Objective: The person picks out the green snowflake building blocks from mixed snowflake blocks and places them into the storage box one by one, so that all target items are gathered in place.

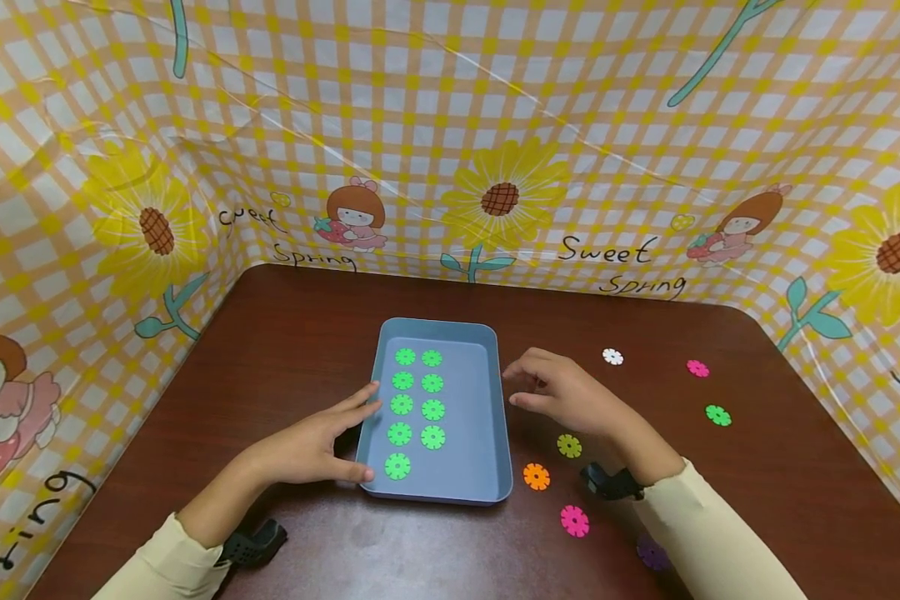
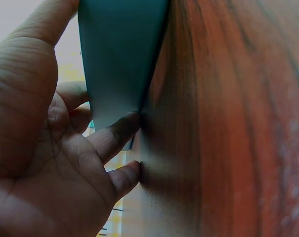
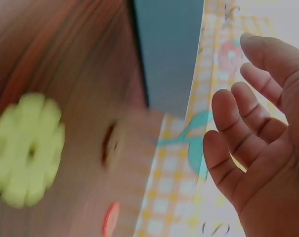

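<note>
A blue-grey tray (image 1: 468,458) sits on the dark wooden table with several green notched discs (image 1: 432,410) lying flat in two columns on its left side. My left hand (image 1: 311,446) rests against the tray's left wall, thumb near the front corner and fingers spread along the rim; the left wrist view shows fingertips at the wall's base. Beyond the tray's right wall hovers my right hand (image 1: 562,390), fingers loosely bent and holding nothing. A yellow-green disc (image 1: 569,446) lies just below that hand, and looms large in the right wrist view.
Right of the tray lie an orange disc (image 1: 536,477), a pink disc (image 1: 574,521) and a purple disc (image 1: 653,552) partly under the right sleeve. Farther back are a white disc (image 1: 612,357), another pink disc (image 1: 697,368) and a loose green disc (image 1: 717,415). Patterned cloth (image 1: 420,108) encloses the table.
</note>
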The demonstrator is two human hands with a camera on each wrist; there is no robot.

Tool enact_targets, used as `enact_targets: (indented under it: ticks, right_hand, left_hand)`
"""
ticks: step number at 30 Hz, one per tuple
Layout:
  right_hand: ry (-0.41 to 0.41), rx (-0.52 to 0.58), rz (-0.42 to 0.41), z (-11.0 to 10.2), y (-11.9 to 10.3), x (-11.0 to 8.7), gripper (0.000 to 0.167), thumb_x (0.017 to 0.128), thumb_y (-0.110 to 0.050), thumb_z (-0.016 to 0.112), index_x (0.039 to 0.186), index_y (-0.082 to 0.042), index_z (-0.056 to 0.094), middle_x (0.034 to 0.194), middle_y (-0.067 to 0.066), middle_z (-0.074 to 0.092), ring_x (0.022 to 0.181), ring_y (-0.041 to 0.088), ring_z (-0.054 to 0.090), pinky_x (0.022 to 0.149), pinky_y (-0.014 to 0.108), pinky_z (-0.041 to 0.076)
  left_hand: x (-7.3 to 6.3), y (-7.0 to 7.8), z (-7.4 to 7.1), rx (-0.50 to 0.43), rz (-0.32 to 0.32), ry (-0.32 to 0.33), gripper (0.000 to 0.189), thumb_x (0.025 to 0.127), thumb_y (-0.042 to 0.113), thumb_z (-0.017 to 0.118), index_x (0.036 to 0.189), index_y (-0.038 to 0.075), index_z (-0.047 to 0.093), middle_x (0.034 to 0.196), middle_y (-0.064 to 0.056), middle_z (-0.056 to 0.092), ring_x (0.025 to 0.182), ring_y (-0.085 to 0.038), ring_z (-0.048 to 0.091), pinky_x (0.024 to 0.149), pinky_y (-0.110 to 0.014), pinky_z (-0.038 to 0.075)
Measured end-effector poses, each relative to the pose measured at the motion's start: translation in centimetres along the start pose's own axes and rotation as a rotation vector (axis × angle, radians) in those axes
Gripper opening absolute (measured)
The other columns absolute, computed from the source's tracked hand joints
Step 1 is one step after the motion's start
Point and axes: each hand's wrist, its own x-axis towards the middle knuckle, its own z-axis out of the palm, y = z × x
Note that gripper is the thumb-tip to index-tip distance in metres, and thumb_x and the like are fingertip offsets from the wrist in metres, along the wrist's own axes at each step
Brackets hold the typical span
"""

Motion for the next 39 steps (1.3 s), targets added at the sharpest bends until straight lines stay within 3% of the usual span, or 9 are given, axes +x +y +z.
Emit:
enact_targets:
  ticks: [13,20,26,32,39]
  right_hand:
    - [0.066,-0.021,0.151,-2.1,4.5,-3.8,0.028,0.091,-0.015,0.075,0.116,-0.006,0.066,0.111,0.008,0.064,0.097,0.027,0.061,0.082,0.048,0.051]
    - [0.084,-0.07,0.257,-3.3,6.6,-6.1,0.029,0.093,-0.022,0.073,0.117,-0.008,0.066,0.111,0.007,0.066,0.095,0.02,0.059,0.082,0.039,0.051]
    - [0.143,-0.078,0.269,-4.7,7.9,-8.2,0.029,0.092,-0.02,0.073,0.117,-0.007,0.066,0.107,0.007,0.065,0.088,0.015,0.057,0.077,0.031,0.049]
    - [0.163,-0.078,0.332,-6.2,8.8,-10.5,0.03,0.093,-0.023,0.072,0.118,-0.007,0.065,0.103,0.004,0.063,0.087,0.011,0.056,0.074,0.022,0.047]
    - [0.196,-0.089,0.386,-7.6,10.1,-13.2,0.031,0.096,-0.023,0.069,0.121,-0.006,0.063,0.105,0.007,0.061,0.087,0.006,0.055,0.072,0.021,0.046]
  left_hand:
    - [-0.2,0.0,0.0,-0.011,-0.023,0.0,0.098,0.083,0.046,0.079,0.158,0.01,0.027,0.167,0.002,0.004,0.149,-0.02,0.012,0.112,-0.052,0.027]
    - [-0.3,0.1,0.0,-0.017,-0.024,-0.001,0.098,0.083,0.046,0.079,0.158,0.011,0.026,0.167,0.002,0.004,0.149,-0.022,0.012,0.112,-0.053,0.027]
    - [-0.3,0.1,-0.1,-0.014,-0.019,-0.002,0.098,0.083,0.046,0.079,0.158,0.011,0.027,0.167,0.001,0.004,0.149,-0.022,0.012,0.112,-0.053,0.027]
    - [-0.3,0.2,0.0,-0.013,-0.017,-0.005,0.099,0.083,0.048,0.079,0.158,0.01,0.027,0.167,0.001,0.004,0.149,-0.022,0.013,0.112,-0.053,0.027]
    - [-0.1,0.1,0.0,-0.006,-0.016,-0.006,0.099,0.082,0.05,0.079,0.158,0.01,0.027,0.167,0.002,0.004,0.149,-0.021,0.013,0.112,-0.052,0.027]
